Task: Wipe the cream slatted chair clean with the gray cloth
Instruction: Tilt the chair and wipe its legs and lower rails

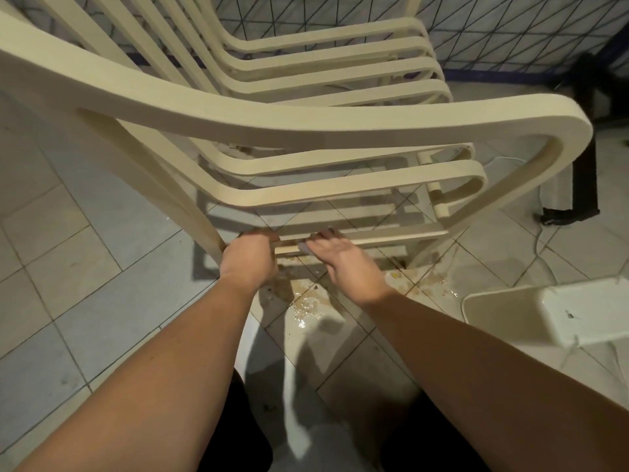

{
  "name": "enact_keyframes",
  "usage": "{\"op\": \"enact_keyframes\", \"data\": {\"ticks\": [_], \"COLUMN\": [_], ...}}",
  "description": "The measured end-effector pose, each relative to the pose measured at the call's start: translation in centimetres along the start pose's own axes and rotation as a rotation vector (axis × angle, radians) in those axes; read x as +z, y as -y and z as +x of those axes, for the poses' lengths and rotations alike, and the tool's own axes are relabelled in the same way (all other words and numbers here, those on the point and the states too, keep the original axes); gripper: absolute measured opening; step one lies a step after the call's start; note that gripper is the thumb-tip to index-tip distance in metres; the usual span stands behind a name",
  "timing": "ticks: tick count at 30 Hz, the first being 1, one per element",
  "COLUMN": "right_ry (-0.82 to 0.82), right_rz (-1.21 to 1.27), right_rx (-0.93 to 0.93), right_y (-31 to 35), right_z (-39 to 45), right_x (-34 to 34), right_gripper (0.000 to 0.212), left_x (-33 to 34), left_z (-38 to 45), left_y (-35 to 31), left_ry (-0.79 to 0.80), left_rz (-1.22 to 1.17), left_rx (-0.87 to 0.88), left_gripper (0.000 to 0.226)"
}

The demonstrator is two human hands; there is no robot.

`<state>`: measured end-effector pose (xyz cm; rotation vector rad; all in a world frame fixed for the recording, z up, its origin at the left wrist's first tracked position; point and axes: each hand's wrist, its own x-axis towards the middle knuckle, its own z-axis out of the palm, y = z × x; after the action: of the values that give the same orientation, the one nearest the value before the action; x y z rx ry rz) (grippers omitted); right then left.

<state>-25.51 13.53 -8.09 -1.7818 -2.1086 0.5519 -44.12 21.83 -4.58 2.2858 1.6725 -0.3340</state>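
The cream slatted chair (306,127) fills the upper view, its armrest looping across in front of me and its slats curving away behind. Low down, a thin cross rail (391,235) runs between the legs. My left hand (250,257) grips the left end of that rail beside the leg, fingers curled round it. My right hand (343,257) lies over the rail just to the right. A small bit of the gray cloth (304,247) shows under its fingers, pressed on the rail. Most of the cloth is hidden.
A wet, dirty puddle (308,303) spreads on the tiled floor under the rail. A white plastic basin (544,315) stands at the right. A black stand (578,185) and a thin white cable (541,240) lie beyond the chair, by a patterned wall.
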Motion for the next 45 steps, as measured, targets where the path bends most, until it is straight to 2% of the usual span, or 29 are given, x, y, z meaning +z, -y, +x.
{"op": "enact_keyframes", "data": {"ticks": [3, 5, 6, 9, 11, 15, 18, 20, 25, 31, 34, 36, 38, 40, 41, 43, 45], "right_ry": [0.003, -0.036, -0.134, -0.675, -0.935, -0.973, -1.081, -1.062, -0.825, -0.716, -0.613, -0.531, -0.468, -0.405, -0.378, -0.363, -0.374], "right_rz": [-0.027, -0.006, 0.023, 0.287, 0.48, 0.651, 0.736, 0.743, 0.815, 0.802, 0.799, 0.856, 0.947, 0.988, 1.0, 1.015, 1.009], "right_rx": [-0.077, 0.088, 0.228, 0.79, 1.077, 1.133, 1.22, 1.213, 1.08, 1.092, 1.1, 1.06, 1.024, 1.001, 0.985, 0.956, 0.94], "right_y": [-0.5, -2.0, -3.0, -5.9, -7.1, -7.6, -7.2, -6.1, -0.4, 3.4, 4.8, 5.8, 6.8, 7.6, 7.9, 7.9, 7.1], "right_z": [-2.7, -5.8, -7.5, -10.0, -9.5, -6.6, -4.8, -4.3, -3.6, -2.1, -1.9, -1.8, -1.4, -1.2, -1.3, -1.9, -2.8], "right_x": [-1.6, -2.4, -2.7, -4.2, -5.4, -5.6, -5.2, -4.7, -1.3, 1.5, 2.4, 2.8, 3.1, 3.2, 3.2, 2.8, 1.3], "right_gripper": [0.059, 0.051, 0.048, 0.03, 0.024, 0.017, 0.019, 0.02, 0.029, 0.017, 0.02, 0.02, 0.016, 0.012, 0.012, 0.014, 0.012], "left_x": [0.2, 0.2, 0.4, 0.3, 0.3, 0.4, 1.1, 1.5, 1.3, 1.1, 1.1, 1.3, 1.6, 1.7, 1.7, 1.7, 1.2], "left_z": [0.2, 0.3, 0.3, 0.1, -0.1, -1.0, -1.6, -1.9, -2.4, -5.7, -7.5, -8.6, -9.3, -9.6, -9.7, -9.6, -8.9], "left_y": [0.1, 0.2, 0.3, 0.1, -0.2, -1.7, -3.0, -3.4, -3.7, -2.2, -0.7, 0.5, 2.0, 3.9, 4.8, 6.3, 6.8], "left_ry": [-0.001, -0.005, -0.014, -0.001, 0.017, 0.021, 0.01, -0.001, 0.004, -0.094, -0.158, -0.096, 0.091, 0.286, 0.335, 0.336, 0.27], "left_rz": [0.006, -0.003, -0.009, -0.033, -0.045, -0.053, -0.101, -0.094, -0.115, -0.177, -0.288, -0.37, -0.357, -0.291, -0.265, -0.257, -0.312], "left_rx": [0.0, 0.002, 0.011, 0.019, 0.04, 0.107, 0.112, 0.106, 0.113, 0.212, 0.326, 0.352, 0.262, 0.1, 0.03, -0.086, -0.16], "left_gripper": [0.019, 0.021, 0.024, 0.028, 0.026, 0.027, 0.02, 0.02, 0.022, 0.052, 0.043, 0.025, 0.015, 0.015, 0.016, 0.02, 0.031]}}
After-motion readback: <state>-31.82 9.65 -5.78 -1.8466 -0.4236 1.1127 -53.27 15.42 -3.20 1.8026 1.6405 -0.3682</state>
